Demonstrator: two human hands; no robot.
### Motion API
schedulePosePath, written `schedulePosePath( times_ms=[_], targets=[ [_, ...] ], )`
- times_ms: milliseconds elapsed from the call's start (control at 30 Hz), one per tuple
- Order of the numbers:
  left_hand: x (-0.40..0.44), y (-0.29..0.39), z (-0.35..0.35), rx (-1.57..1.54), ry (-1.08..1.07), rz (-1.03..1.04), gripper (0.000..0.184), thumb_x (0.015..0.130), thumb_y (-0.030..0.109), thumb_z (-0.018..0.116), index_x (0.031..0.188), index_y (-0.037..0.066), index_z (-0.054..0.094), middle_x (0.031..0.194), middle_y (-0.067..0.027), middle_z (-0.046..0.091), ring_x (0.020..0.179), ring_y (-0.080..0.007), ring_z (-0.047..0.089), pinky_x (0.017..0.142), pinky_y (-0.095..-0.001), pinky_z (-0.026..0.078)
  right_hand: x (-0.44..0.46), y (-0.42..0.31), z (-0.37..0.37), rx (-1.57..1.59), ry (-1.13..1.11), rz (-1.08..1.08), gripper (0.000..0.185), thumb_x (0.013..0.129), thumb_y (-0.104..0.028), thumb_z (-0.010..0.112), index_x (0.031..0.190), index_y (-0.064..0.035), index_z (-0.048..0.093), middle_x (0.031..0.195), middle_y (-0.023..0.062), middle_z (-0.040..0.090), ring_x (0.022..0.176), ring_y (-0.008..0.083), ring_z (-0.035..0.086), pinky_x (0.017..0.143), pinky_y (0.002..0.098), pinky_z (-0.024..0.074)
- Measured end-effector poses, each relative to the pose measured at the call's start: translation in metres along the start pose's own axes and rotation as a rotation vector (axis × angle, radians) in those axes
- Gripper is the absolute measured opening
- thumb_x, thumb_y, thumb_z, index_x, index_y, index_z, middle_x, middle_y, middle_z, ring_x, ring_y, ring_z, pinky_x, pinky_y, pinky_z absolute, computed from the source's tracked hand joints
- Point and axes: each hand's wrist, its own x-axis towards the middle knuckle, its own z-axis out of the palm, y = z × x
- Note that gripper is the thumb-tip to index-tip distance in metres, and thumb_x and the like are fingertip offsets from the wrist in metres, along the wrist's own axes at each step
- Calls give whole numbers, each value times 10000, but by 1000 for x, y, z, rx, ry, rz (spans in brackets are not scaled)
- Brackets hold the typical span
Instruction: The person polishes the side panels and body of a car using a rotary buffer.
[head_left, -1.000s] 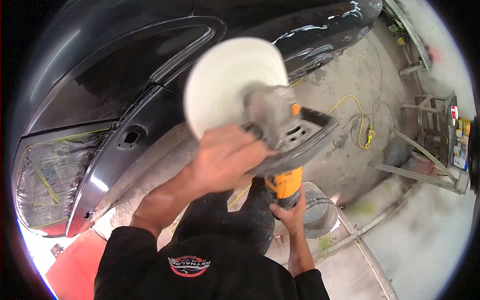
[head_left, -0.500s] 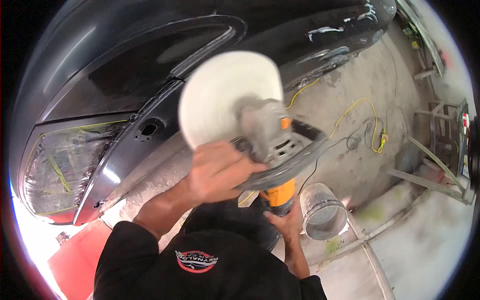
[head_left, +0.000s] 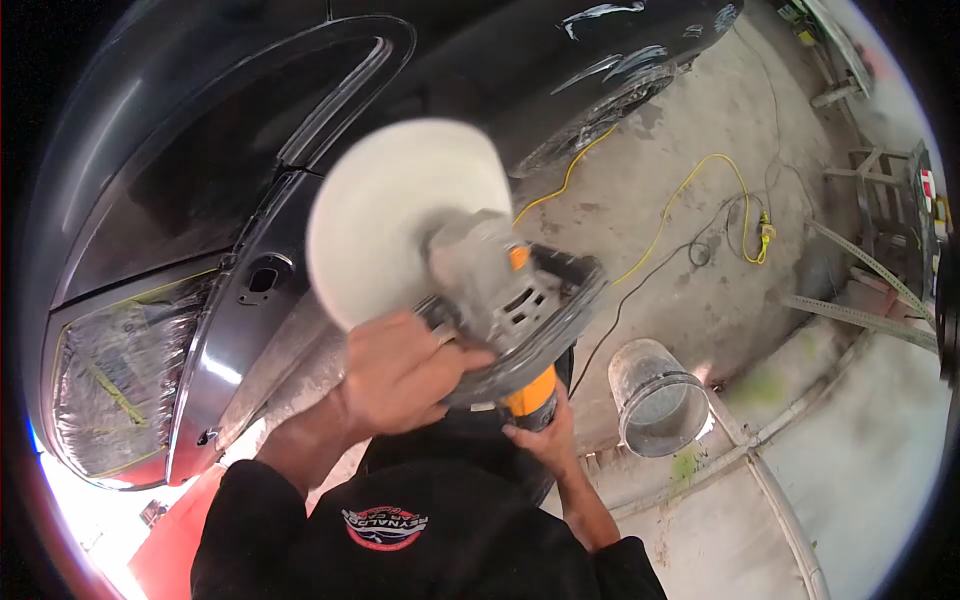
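Note:
A polisher (head_left: 490,280) with an orange and black body carries a large round white pad (head_left: 405,205), whose outline is blurred. My left hand (head_left: 400,375) is wrapped round the polisher's side handle, close below the pad. Around the orange and black rear grip closes my right hand (head_left: 548,432), partly hidden by the tool. The pad overlaps the view of a dark car body (head_left: 240,140); whether it touches the panel I cannot tell. White smears mark the car's panel at the top.
A clear bucket (head_left: 660,400) stands on the concrete floor (head_left: 700,300) at right. Yellow cord (head_left: 663,225) and a dark cable cross the floor. Metal frames (head_left: 870,260) stand at the far right. Taped plastic (head_left: 120,375) covers a car window at left.
The polisher and both hands have moved left and down in the view. The car first shifted right, then back left, while more of the bucket now shows.

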Motion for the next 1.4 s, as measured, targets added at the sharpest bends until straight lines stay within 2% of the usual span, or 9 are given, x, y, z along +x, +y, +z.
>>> schedulePosePath(
  times_ms=[133, 233, 367, 467, 733, 967, 1033, 1167, 1400],
  targets=[
    [34, -21, 36, -39, 111, -14, 306, 555, 66, 800, 828, 84, 663, 666, -33, 540, 577, -240, 565, 524, -374, 442, 13, -18, -15, 136, 176, 51, 1007, 614, -274, 920, 1425, 21, 400, 1265, 135, 588, 1170, 229, 573, 1023, 387, 449],
    [36, -30, 47, -111, 202, -37, 294, 569, 66, 808, 796, 91, 622, 680, -47, 555, 602, -257, 576, 537, -383, 451, 10, -37, -21, -40, 295, -21, 995, 608, -271, 907, 1416, 26, 408, 1268, 145, 577, 1147, 237, 570, 1013, 381, 447],
    [12, -29, 46, -130, 232, -59, 245, 598, 21, 789, 808, 86, 682, 638, -60, 548, 562, -271, 566, 513, -387, 434, -6, -51, -14, -94, 286, -8, 952, 605, -239, 877, 1392, 55, 427, 1242, 144, 590, 1127, 234, 576, 1006, 378, 450],
    [-19, -23, 34, -136, 267, -79, 221, 597, -2, 779, 793, 69, 707, 593, -66, 525, 509, -268, 544, 482, -391, 410, -21, -34, -10, -212, 168, 41, 1095, 614, -194, 913, 1497, 40, 310, 1318, 180, 578, 1195, 259, 578, 1035, 382, 457],
    [-59, -6, -14, -137, 250, -102, 218, 560, 35, 807, 729, -2, 675, 576, -78, 500, 477, -262, 516, 451, -367, 366, -35, -30, 13, -245, 100, -99, 1172, 607, -308, 951, 1497, 56, 281, 1276, 204, 622, 1170, 273, 613, 1016, 391, 478],
    [-29, -12, -14, -136, 406, -39, 208, 611, 84, 861, 740, 41, 704, 561, -25, 451, 455, -197, 463, 445, -344, 362, -25, -75, -9, -342, 113, -124, 1121, 621, -233, 940, 1493, 51, 295, 1279, 210, 621, 1168, 270, 618, 1008, 392, 482],
    [-18, -16, -11, -157, 399, -21, 205, 636, 91, 861, 752, 36, 702, 560, -29, 455, 456, -200, 472, 445, -345, 366, -21, -90, -22, -435, 132, -159, 1103, 626, -214, 935, 1491, 49, 304, 1275, 204, 626, 1161, 263, 622, 999, 391, 488],
    [15, -18, -4, -207, 454, -19, 204, 660, 80, 852, 753, 30, 678, 563, -44, 464, 462, -219, 484, 445, -349, 373, -15, -127, -41, -326, 197, -60, 1087, 603, -198, 927, 1484, 35, 334, 1259, 181, 642, 1121, 237, 639, 971, 376, 505],
    [55, -25, 11, -283, 564, -4, 289, 622, 45, 847, 786, 50, 610, 630, -65, 516, 529, -262, 540, 495, -369, 418, -4, -159, -79, -524, 287, -155, 1048, 585, -120, 881, 1479, 33, 356, 1232, 165, 641, 1104, 235, 640, 963, 361, 500]
  ],
)
